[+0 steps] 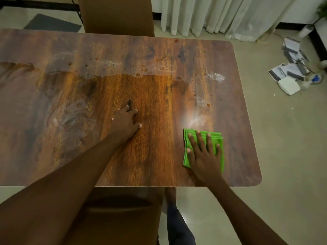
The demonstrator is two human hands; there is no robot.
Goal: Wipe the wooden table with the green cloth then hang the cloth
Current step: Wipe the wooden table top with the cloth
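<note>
The wooden table (pixel 152 55) fills most of the head view, with dusty smears and small reddish spots across its far half and a darker, cleaner patch in the middle. A folded green cloth (pixel 218 137) lies flat near the table's front right corner. My right hand (pixel 203 152) presses down on the cloth with fingers spread, covering most of it. My left hand (pixel 126 122) rests flat on the bare wood near the table's middle, fingers apart, holding nothing.
A brown chair back (pixel 116 15) stands at the table's far side, and another chair (pixel 116 209) sits under the near edge. White curtains (pixel 221 15) hang at the back right. Papers, small metal parts and a white box (pixel 288 85) litter the floor on the right.
</note>
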